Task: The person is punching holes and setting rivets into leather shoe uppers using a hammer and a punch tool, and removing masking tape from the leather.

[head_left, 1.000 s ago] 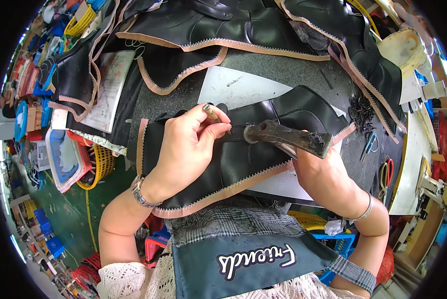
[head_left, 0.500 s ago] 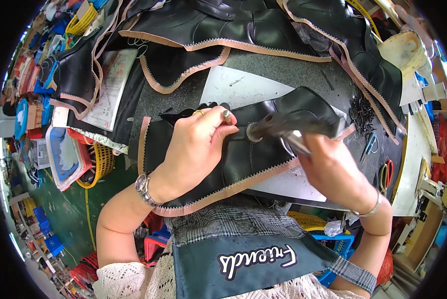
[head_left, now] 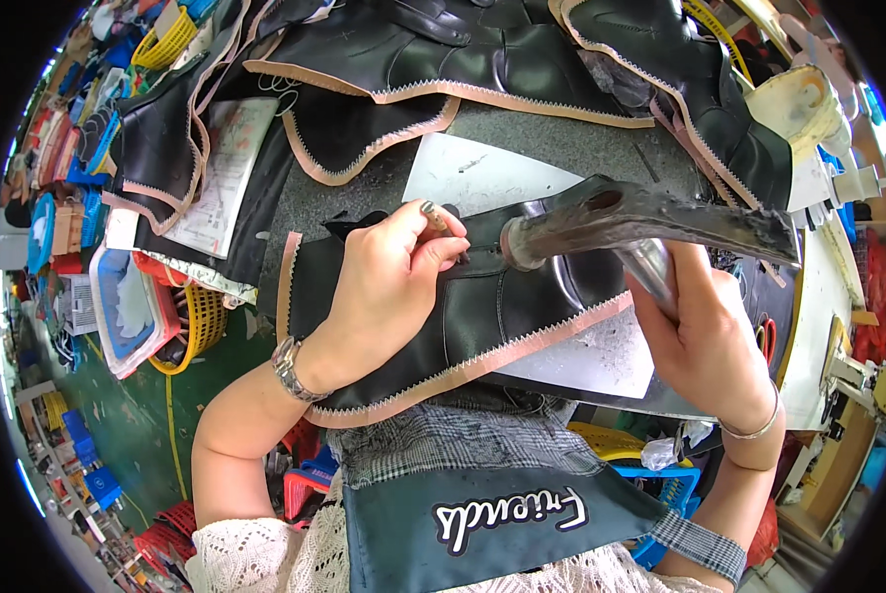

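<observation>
Black glossy leather piece with a tan, zigzag-trimmed border (head_left: 477, 311) lies partly over a flat white board (head_left: 601, 351) on the dark grey table (head_left: 522, 138). Above it the hands are apart: the left hand (head_left: 388, 282) pinches a slim metal rod (head_left: 434, 216), its lower part largely hidden by the fingers, while the right hand (head_left: 712, 341) grips the silvery handle of a dark, worn metal hammer (head_left: 660, 219).

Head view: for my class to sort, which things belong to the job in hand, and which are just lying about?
In the job:
- rod-like tool, in the left hand
- hammer, in the right hand
- black workpiece
- white sheet under it

Apparently lying about:
- papers
- yellow basket
- other black pieces
</observation>
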A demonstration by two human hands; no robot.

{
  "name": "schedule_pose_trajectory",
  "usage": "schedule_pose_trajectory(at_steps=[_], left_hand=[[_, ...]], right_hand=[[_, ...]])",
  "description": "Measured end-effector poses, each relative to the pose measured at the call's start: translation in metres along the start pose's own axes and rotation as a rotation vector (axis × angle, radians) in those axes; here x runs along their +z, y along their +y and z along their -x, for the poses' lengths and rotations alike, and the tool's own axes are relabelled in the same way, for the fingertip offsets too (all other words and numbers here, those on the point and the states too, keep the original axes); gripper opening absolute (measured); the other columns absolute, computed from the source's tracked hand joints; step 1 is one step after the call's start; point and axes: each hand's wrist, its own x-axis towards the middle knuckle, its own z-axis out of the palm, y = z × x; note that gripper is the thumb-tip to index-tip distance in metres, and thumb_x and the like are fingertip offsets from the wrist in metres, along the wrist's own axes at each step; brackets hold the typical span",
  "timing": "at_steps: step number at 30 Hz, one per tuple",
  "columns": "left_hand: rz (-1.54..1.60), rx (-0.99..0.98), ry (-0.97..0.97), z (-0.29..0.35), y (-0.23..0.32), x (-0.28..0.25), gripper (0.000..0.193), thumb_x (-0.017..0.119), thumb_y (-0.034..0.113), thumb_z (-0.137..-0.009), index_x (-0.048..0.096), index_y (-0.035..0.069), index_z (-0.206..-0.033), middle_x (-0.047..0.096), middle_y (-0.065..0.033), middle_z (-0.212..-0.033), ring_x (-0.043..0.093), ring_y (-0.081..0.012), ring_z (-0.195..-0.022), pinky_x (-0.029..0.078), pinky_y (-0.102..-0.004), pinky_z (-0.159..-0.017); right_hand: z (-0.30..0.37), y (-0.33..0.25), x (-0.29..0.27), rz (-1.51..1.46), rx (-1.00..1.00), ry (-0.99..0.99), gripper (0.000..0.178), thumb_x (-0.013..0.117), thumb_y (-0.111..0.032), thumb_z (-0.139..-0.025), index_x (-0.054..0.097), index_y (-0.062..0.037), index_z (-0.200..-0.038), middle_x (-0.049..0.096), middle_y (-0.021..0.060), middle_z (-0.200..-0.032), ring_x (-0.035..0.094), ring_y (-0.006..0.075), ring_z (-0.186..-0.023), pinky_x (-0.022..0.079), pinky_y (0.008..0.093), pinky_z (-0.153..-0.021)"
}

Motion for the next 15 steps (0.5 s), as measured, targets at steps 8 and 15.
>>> schedule_pose_trajectory(at_steps=[8,15], left_hand=[[-0.383,0.292,0.002,0.003,0.005,0.001,0.007,0.068,-0.005,-0.084,0.065,-0.003,-0.09,0.069,-0.0097,-0.079,0.067,-0.014,-0.068,0.054,-0.0263,-0.062],[-0.539,0.43,-0.033,0.004,0.008,-0.001,0.008,0.068,0.001,-0.087,0.062,0.0,-0.091,0.068,-0.0125,-0.079,0.067,-0.0215,-0.071,0.053,-0.0312,-0.062]], right_hand=[[-0.008,-0.009,-0.019,0.06,-0.104,0.318,0.024,0.065,0.001,-0.09,0.057,0.0037,-0.112,0.056,0.0012,-0.073,0.044,0.0064,-0.057,0.034,0.0237,-0.05],[-0.024,-0.013,-0.017,0.423,-0.11,-0.36,0.029,0.06,0.004,-0.077,0.047,0.0039,-0.103,0.061,0.0189,-0.07,0.064,0.0332,-0.06,0.051,0.0418,-0.054]])
